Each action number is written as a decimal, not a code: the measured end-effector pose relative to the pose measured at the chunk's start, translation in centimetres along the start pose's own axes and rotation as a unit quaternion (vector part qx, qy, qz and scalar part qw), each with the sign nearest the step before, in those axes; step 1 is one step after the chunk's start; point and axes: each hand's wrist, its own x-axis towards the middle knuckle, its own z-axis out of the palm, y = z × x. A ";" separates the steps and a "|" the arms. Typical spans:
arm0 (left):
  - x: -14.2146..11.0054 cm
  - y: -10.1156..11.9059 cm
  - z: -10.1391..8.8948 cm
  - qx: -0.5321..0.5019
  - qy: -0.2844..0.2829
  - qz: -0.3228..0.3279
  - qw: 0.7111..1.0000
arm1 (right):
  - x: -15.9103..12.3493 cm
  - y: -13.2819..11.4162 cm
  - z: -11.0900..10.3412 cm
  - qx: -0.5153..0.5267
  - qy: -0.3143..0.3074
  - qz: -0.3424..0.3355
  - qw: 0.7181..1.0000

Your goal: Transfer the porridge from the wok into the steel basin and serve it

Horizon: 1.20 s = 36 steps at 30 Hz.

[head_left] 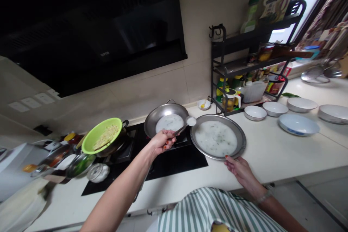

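My left hand (164, 141) is closed round the handle of a metal ladle (191, 120). The ladle's bowl, with white liquid in it, hangs between the wok and the basin, by the basin's left rim. A steel wok (153, 119) on the black hob contains white soupy liquid (170, 122). Right of it stands a wide metal basin (241, 145), partly over the hob's edge, filled with white liquid flecked with green. At the basin's near rim, my right hand (239, 168) pinches the edge between thumb and fingers.
Left on the hob sits a lime-green colander (87, 143) of pale shreds, near a glass jar (98, 172). Several white bowls (275, 108) stand on the right counter. A black spice rack (217, 58) rises behind, and a dark range hood (108, 25) overhangs the hob.
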 end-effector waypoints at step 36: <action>2.0 -1.6 -11.1 0.202 0.255 -0.006 0.946 | -0.5 -0.4 0.2 -0.007 -0.004 0.005 1.000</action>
